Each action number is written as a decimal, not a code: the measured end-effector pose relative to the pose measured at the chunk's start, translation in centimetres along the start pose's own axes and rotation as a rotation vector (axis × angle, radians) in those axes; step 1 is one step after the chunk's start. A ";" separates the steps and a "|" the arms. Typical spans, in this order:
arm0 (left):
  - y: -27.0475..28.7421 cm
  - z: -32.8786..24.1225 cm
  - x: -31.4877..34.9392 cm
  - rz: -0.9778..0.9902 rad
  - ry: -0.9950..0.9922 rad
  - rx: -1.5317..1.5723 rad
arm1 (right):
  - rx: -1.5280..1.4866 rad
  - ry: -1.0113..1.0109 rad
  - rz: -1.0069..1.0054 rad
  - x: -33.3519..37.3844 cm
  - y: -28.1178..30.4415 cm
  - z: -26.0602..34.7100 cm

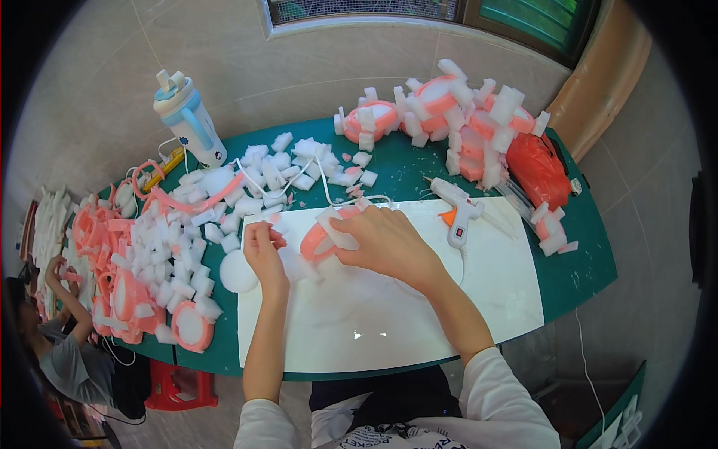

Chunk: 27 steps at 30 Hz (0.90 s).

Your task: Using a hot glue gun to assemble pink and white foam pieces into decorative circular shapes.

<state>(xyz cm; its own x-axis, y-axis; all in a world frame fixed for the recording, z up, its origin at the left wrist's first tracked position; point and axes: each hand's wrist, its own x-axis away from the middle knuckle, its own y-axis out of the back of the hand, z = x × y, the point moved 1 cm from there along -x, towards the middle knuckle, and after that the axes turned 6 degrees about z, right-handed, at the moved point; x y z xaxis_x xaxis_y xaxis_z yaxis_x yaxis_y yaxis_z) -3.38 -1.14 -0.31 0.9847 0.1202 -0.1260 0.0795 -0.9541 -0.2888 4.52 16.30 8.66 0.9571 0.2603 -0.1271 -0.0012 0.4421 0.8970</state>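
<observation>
My right hand [385,241] is closed around a pink foam ring piece [318,241] with white foam on it, just above the white board [389,329]. Its fingers cover part of a white foam block [336,228] on that piece. To its left, my left hand [265,245] has its fingers curled together at the tips; whatever they may hold is too small to make out. Beside my left wrist lies a round white foam disc [238,272]. A white glue gun [458,209] with an orange trigger rests right of my right hand.
White foam blocks [183,262] and pink foam rings [101,232] crowd the left side. Assembled pink-and-white foam pieces [479,142] and a red bag [537,168] line the back right. A bottle [191,123] stands at the back left. Another person [75,352] sits at far left.
</observation>
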 end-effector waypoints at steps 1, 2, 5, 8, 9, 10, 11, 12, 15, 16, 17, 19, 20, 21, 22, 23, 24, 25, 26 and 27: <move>0.1 -0.1 -0.1 -0.064 0.016 0.058 | -0.013 -0.003 0.007 0.0 0.0 0.0; 0.2 -0.2 -0.2 -0.120 0.015 0.118 | -0.011 -0.010 0.018 0.0 0.1 0.0; 0.3 -0.4 -0.2 -0.244 0.030 0.259 | -0.015 0.009 -0.016 0.0 0.0 0.0; 0.1 -0.2 -0.1 -0.225 0.023 0.287 | -0.012 0.025 -0.053 0.0 -0.2 0.1; 0.2 -0.2 -0.1 -0.212 0.061 0.276 | 0.001 0.016 -0.048 0.0 -0.3 0.1; 0.3 -0.1 -0.1 -0.188 0.076 0.271 | -0.009 0.026 -0.056 0.0 -0.3 0.0; 0.3 0.0 -0.1 -0.173 0.095 0.272 | -0.009 0.026 -0.053 -0.1 -0.3 0.0; 0.3 0.1 0.0 -0.143 0.105 0.267 | -0.009 0.026 -0.049 -0.1 -0.3 0.0; 0.2 0.1 0.2 -0.100 0.144 0.249 | -0.008 0.030 -0.053 -0.1 -0.4 0.0; 0.0 0.1 0.2 -0.099 0.158 0.230 | -0.026 0.035 -0.060 -0.1 -0.4 0.0; -0.1 0.1 0.3 -0.097 0.160 0.213 | -0.030 0.038 -0.063 -0.1 -0.4 0.0; -0.5 0.2 0.3 -0.088 0.197 0.184 | -0.034 0.034 -0.056 -0.2 -0.5 0.0; -0.6 0.2 0.4 -0.074 0.193 0.177 | -0.034 0.028 -0.045 -0.2 -0.5 0.0; -0.5 0.2 0.4 -0.064 0.208 0.174 | -0.033 0.022 -0.035 -0.2 -0.4 0.0; -0.4 0.2 0.3 -0.044 0.205 0.175 | -0.037 0.024 -0.037 -0.2 -0.4 0.0; -0.3 0.2 0.3 -0.039 0.217 0.173 | -0.040 0.026 -0.041 -0.2 -0.4 0.0; -0.3 0.3 0.3 -0.015 0.196 0.167 | -0.030 0.027 -0.044 -0.1 -0.4 0.1; -0.3 0.3 0.3 -0.007 0.189 0.158 | -0.042 0.033 -0.053 -0.1 -0.4 0.1; -0.3 0.3 0.4 -0.003 0.180 0.149 | -0.041 0.039 -0.062 -0.2 -0.4 0.1; -0.4 0.3 0.4 0.041 0.178 0.146 | -0.020 0.025 -0.049 -0.2 -0.4 0.2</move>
<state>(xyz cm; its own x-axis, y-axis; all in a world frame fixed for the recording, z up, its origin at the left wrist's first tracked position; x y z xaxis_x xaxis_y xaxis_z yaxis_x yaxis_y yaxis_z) -3.06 -0.65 -0.58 0.9995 0.0194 0.0256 0.0284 -0.9059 -0.4224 4.39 15.94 8.38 0.9487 0.2588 -0.1816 0.0398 0.4722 0.8806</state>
